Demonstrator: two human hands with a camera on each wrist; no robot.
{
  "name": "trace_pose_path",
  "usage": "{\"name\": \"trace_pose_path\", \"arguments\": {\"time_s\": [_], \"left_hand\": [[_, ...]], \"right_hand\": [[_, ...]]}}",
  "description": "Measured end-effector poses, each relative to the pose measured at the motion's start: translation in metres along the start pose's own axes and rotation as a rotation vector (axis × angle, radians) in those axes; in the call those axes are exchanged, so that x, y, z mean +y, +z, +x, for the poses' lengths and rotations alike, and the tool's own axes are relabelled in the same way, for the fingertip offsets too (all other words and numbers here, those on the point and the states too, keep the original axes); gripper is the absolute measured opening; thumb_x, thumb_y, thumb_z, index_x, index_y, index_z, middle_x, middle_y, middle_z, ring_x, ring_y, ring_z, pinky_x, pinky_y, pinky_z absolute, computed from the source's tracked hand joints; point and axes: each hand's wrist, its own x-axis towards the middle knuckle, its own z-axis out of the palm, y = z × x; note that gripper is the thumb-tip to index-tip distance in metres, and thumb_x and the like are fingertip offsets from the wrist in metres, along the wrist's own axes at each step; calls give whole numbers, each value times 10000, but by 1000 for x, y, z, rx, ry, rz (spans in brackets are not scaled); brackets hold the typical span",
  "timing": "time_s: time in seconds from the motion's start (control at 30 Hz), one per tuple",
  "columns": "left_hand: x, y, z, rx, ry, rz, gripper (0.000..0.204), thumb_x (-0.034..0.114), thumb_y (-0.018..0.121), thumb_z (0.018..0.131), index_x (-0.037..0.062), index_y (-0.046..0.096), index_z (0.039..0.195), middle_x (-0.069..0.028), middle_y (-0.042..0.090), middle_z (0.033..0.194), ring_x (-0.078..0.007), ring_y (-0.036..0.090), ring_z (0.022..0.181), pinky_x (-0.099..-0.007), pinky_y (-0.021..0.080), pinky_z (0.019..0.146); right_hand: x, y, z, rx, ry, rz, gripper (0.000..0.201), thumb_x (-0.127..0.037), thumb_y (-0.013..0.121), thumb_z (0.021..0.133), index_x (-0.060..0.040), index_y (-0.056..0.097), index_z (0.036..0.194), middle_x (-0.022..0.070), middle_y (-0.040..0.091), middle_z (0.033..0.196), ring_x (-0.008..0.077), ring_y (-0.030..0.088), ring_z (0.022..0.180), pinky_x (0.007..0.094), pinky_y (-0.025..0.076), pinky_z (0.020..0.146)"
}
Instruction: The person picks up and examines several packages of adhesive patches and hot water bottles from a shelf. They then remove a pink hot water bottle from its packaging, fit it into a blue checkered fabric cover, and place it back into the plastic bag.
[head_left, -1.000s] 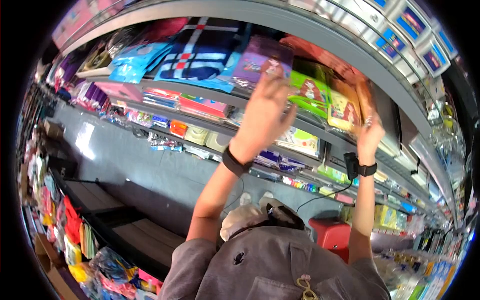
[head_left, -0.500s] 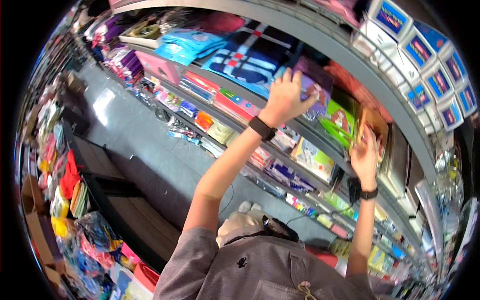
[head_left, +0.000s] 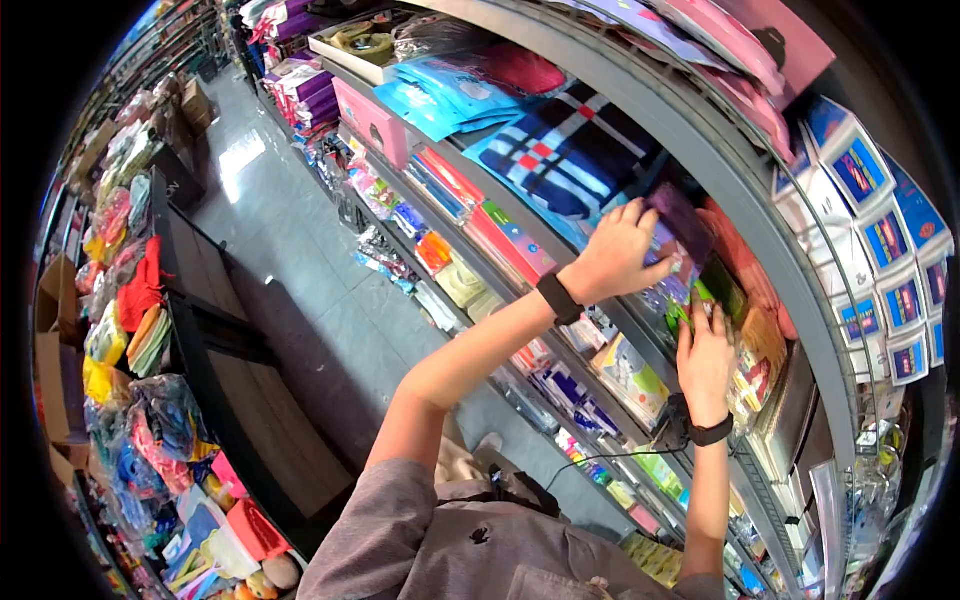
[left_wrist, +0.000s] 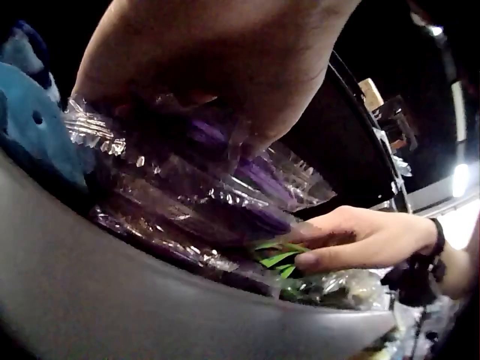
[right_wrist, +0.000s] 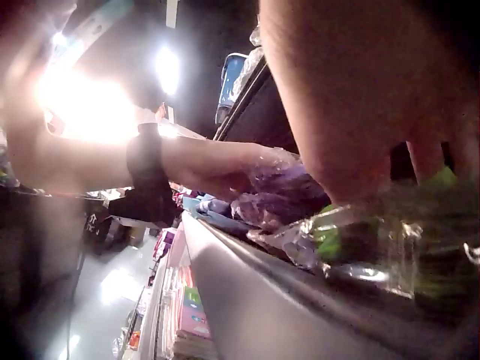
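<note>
Purple packets in clear wrap lie on a grey shelf, under the person's left hand. That hand's grip is closed around them from above, fingers bent over the wrap on one side and thumb on the other. Just beside it, the right hand has a loose grip, its fingers nearly straight and resting on green packets, thumb apart. Both wrists wear black bands. Next to the right hand lies a yellow packet, with coral packets behind. On the other side of the purple packets are a folded navy plaid cloth and, farther along, light-blue packets. White boxes with blue labels hang beyond the coral packets. Below, a lower shelf holds red and pink books, and grey floor runs alongside.
</note>
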Motion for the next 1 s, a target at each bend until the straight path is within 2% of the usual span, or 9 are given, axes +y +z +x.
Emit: {"name": "trace_pose_path", "arguments": {"time_s": [0.17,0.23,0.3,0.37,0.43,0.57,0.7,0.83,1.0], "left_hand": [[4,-51,-8,-33,214,-126,488,137,651,733,14,499,1180,-231,492,1191,-429,443,1183,-497,370,1003],[0,-91,-17,-96,328,-258,453,77,623,742,42,511,1179,-204,484,1223,-413,433,1204,-477,386,995],[-21,-134,-34,-194,387,-413,441,38,599,747,58,518,1179,-171,485,1247,-384,441,1206,-457,407,972],[-58,-180,-56,-320,323,-493,400,32,592,744,55,546,1141,-141,520,1221,-337,489,1159,-447,423,953],[-108,-207,-79,-374,194,-378,343,40,599,750,48,572,1092,-130,595,1099,-321,542,1076,-427,443,919],[-182,-257,-105,-542,23,-252,163,37,568,763,25,593,924,-140,602,877,-328,596,854,-412,485,725],[-220,-279,-113,-594,-11,-219,146,42,571,769,40,603,911,-133,608,816,-332,601,815,-412,487,721],[-252,-293,-100,-716,-61,-201,142,54,567,781,43,608,916,-133,622,822,-331,610,793,-412,490,718],[-295,-293,-83,-510,-76,-314,168,11,593,774,31,610,940,-144,625,879,-331,620,778,-381,510,684]], "right_hand": [[-24,-19,15,-166,122,68,503,-372,566,884,-30,533,1251,267,533,1240,436,498,1134,547,351,974],[-46,-20,15,49,137,110,533,-277,578,887,2,460,1325,336,469,1274,484,436,1194,549,316,1016],[-99,-41,25,267,38,252,562,-160,592,873,-17,399,1382,293,463,1306,470,421,1222,531,313,1034],[-137,-38,38,440,-182,183,513,-27,559,838,-8,434,1336,191,505,1302,403,445,1235,508,320,1041],[-187,-46,66,512,-186,245,458,-10,555,823,9,472,1274,179,530,1272,377,462,1227,494,333,1034],[-267,-21,128,341,-217,537,393,-21,603,797,-27,549,1186,168,534,1242,345,480,1207,432,378,1007],[-320,5,159,82,-184,627,448,-49,632,796,-52,529,1233,184,489,1285,367,465,1217,420,397,1003],[-344,20,208,204,-219,542,506,-97,664,801,-73,496,1278,201,508,1226,373,540,1078,416,451,908],[-370,32,257,312,-90,415,667,-118,706,761,-95,421,1363,161,401,938,297,425,862,394,400,790]]}}
